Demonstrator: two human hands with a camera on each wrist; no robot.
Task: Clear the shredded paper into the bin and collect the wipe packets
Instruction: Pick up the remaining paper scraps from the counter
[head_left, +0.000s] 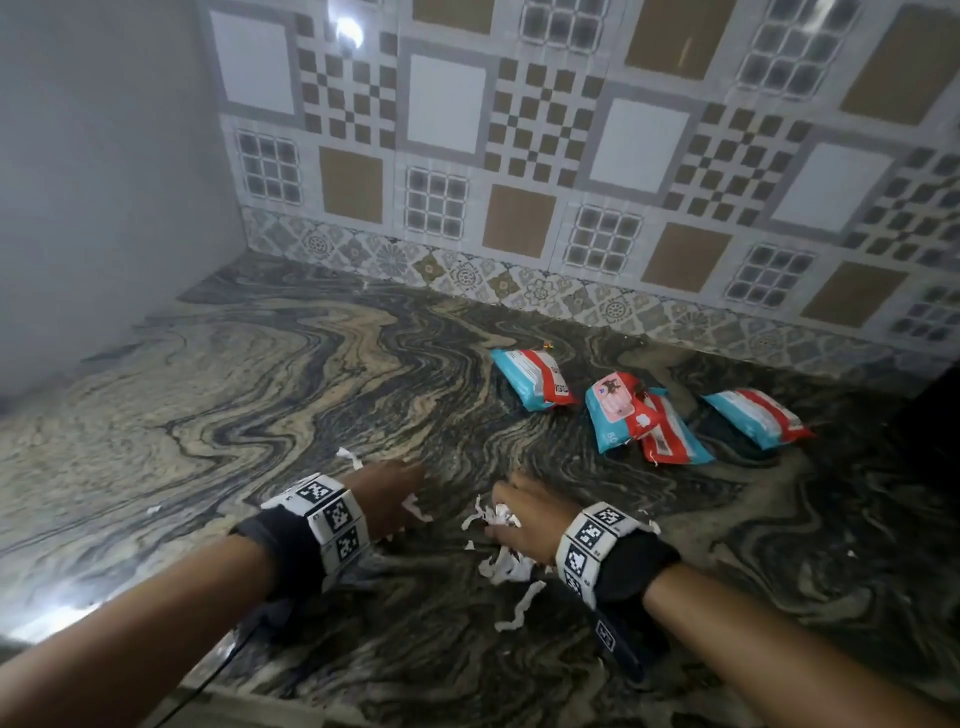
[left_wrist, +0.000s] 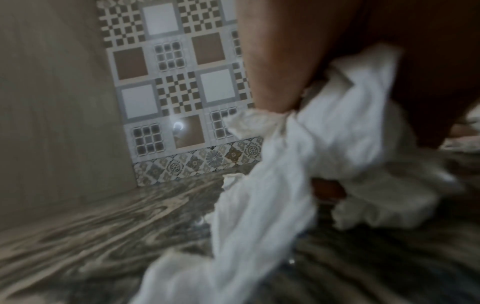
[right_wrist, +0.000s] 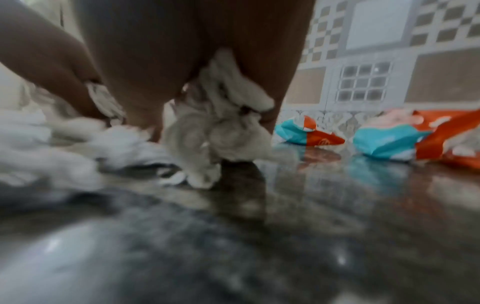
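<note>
worktop of swirled grey-and-tan polished stone (head_left: 249, 374), patterned tile wall behind. landmark for everything below: loose heap of torn white shredded paper strips (head_left: 506, 564) near the front edge of the stone.

right hand (head_left: 519, 512) directly over the heap, fingers curled round a wad of the strips; right wrist view confirms paper bunched between fingers (right_wrist: 145, 67) and trailing down to the surface. gripping, then.

left hand (head_left: 387, 496) just left of the heap, reaching toward it. left wrist view shows white paper pressed against thumb and palm, so likely pinching a strip; blurred, but grip reads as closed on paper. one loose strip (head_left: 348, 456) lying beyond the left hand, a tiny scrap (head_left: 152, 510) well out to the left, a long curl (head_left: 519, 605) on the near side of the heap, long axis running roughly toward the front edge.

four wipe packets, teal and red-orange soft plastic (head_left: 628, 410), beyond the heap and to its right, toward the wall; two of them overlapping in the middle, one apart on either side. untouched as they lie. nearer the right hand than the left.

no bin in any view; cannot tell which way it lies from the heap.

judgement: gathering stage, paper first. bulk sits under and just nearside of the right hand, so the next scoop probably pulls inward from both sides. risk: thin strips slipping out on the lift.
</note>
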